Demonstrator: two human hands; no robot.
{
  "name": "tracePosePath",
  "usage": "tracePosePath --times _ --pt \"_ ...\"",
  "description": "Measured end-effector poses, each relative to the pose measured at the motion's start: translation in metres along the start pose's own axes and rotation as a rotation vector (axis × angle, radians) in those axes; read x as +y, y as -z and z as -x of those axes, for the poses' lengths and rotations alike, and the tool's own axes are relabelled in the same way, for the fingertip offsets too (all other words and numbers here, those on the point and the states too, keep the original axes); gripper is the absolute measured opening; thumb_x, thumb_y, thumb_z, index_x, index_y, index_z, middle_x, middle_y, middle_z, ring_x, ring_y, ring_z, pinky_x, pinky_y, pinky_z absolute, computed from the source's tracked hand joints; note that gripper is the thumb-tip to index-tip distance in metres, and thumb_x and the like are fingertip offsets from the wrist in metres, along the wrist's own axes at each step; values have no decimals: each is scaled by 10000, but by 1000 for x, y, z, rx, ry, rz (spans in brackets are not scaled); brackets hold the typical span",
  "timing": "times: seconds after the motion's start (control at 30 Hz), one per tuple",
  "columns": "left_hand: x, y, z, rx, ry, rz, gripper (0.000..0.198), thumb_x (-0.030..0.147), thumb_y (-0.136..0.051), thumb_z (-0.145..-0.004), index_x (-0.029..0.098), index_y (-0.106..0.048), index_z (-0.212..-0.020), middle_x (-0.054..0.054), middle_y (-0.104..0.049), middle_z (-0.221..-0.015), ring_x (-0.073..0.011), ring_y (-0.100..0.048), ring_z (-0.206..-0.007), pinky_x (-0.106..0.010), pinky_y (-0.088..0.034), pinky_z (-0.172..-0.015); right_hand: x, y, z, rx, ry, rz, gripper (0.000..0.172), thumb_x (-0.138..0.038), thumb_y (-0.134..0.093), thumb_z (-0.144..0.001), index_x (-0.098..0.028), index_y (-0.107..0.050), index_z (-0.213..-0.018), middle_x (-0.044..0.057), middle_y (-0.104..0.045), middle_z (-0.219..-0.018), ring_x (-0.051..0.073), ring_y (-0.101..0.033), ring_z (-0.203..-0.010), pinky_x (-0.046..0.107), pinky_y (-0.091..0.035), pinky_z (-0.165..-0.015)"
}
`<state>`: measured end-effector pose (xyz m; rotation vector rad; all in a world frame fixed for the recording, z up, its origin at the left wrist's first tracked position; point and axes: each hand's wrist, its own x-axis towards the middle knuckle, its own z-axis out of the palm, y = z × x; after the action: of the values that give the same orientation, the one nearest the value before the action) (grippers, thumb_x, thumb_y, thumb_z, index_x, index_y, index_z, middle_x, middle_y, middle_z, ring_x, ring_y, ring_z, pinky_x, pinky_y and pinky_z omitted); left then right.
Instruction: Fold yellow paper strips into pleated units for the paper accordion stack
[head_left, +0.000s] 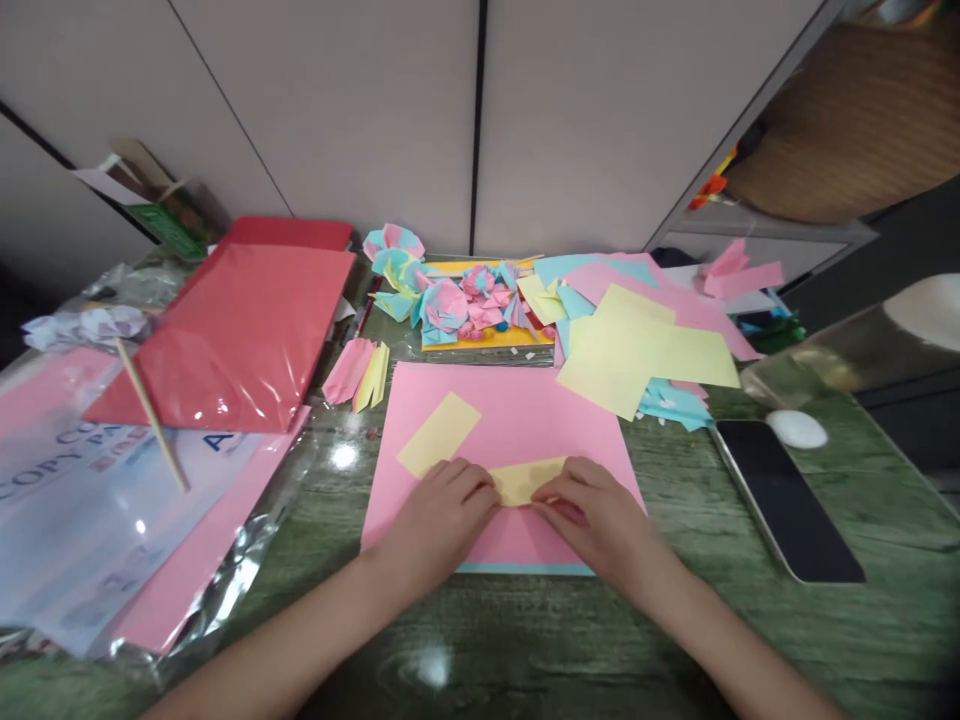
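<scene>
Both hands rest on a large pink sheet (517,410) lying on the green table (525,640). My left hand (442,510) and my right hand (592,515) have curled fingers pinching a small yellow paper strip (525,480) between them, folding it against the pink sheet. Another yellow strip (439,433) lies flat just above the left hand.
Loose yellow (637,355), pink and blue sheets lie at the back right. Folded pink-and-blue paper flowers (457,300) sit at the back centre. A red plastic pack (240,330), a wooden stick (152,415) and a paper packet (90,520) are left. A phone (787,495) lies right.
</scene>
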<state>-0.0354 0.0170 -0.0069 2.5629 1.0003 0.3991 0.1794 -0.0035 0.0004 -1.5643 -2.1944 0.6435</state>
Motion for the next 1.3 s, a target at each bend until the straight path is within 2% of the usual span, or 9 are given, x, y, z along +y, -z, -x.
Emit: tracePosePath --times 0.1,0.3,0.47,0.57,0.63,0.7,0.77,0.93,1.3 --pt "-7 -1 1 22 42 52 151 141 -428 -872 176 -574 -892 -53 -565 -938 -181 -494 -894 -345 -423 -774 5 4 0 39 32 70 111 -308 -573 -783 -255 -649 -844 52 -511 -781 188 -485 -766 333 -408 -674" --pt "-5 12 -4 80 175 223 150 130 -434 -853 163 -579 -866 -66 -528 -950 -179 -479 -908 -355 -445 -796 13 15 -7 -7 -65 47 118 -310 -533 -821 -243 -629 -815 38 -529 -815 183 -468 -819 342 -402 -729" --pt "-5 13 -9 98 240 137 125 148 -439 -855 145 -558 -816 -71 -513 -901 -179 -486 -849 -354 -474 -744 14 12 -10 -44 -140 28 145 -319 -491 -846 -215 -589 -815 39 -519 -835 185 -453 -838 346 -390 -735" --pt "-1 11 -5 159 190 -77 107 110 -473 -825 104 -562 -884 -92 -538 -898 -209 -506 -875 -376 -476 -751 15 10 -10 -38 -138 48 152 -326 -484 -849 -210 -578 -823 39 -518 -846 185 -454 -836 350 -382 -741" --pt "7 8 0 241 36 -210 281 73 -496 -791 68 -539 -1069 -125 -549 -1046 -269 -480 -1038 -409 -441 -846 16 10 -10 -34 -129 63 139 -320 -489 -846 -213 -578 -844 40 -521 -861 189 -454 -848 356 -376 -750" --pt "16 5 4 183 -157 -206 344 83 -448 -806 81 -530 -1141 -113 -513 -1200 -291 -425 -1155 -413 -377 -939 16 10 -11 -38 -120 69 128 -307 -494 -843 -219 -579 -883 39 -523 -870 192 -455 -862 360 -371 -761" --pt "24 0 6 97 -221 -234 325 142 -457 -825 83 -551 -1130 -100 -518 -1232 -273 -406 -1193 -386 -305 -1006 16 11 -11 -45 -117 76 136 -299 -490 -846 -222 -579 -914 40 -525 -869 193 -457 -866 360 -368 -766" --pt "28 -11 2 11 -124 -257 469 422 -472 -844 94 -527 -1175 -100 -502 -1277 -251 -376 -1232 -375 -195 -1072 13 12 -12 -62 -139 91 136 -293 -505 -835 -227 -566 -936 32 -532 -877 189 -456 -873 359 -363 -786" --pt "22 -11 2 -75 -151 -282 584 546 -386 -841 105 -498 -1207 -116 -502 -1272 -265 -392 -1213 -402 -151 -1076 8 12 -15 -69 -192 112 83 -263 -476 -842 -194 -518 -859 37 -495 -823 189 -433 -786 355 -346 -714"
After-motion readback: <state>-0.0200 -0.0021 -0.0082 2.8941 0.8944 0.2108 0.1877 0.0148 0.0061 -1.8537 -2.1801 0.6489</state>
